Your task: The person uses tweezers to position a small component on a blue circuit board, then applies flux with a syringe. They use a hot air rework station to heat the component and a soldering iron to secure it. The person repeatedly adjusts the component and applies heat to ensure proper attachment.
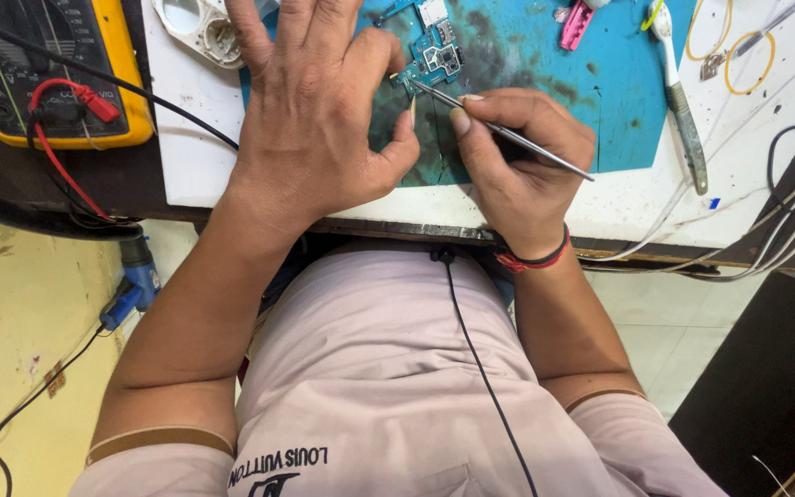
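Observation:
A small blue circuit board (436,53) lies on a teal work mat (545,92) on the white bench. My left hand (310,110) rests over the mat with fingers spread, its thumb and forefinger pressing the board's near edge. My right hand (517,156) grips thin metal tweezers (499,129) like a pen, their tip touching the board's lower left corner beside my left thumb. A red and black band circles my right wrist.
A yellow multimeter (48,74) with red and black leads sits at the far left. A white parts tray (197,28) is behind my left hand. A toothbrush (681,92), pink tool (576,24), yellow-handled scissors (738,46) and several white cables (766,239) lie right.

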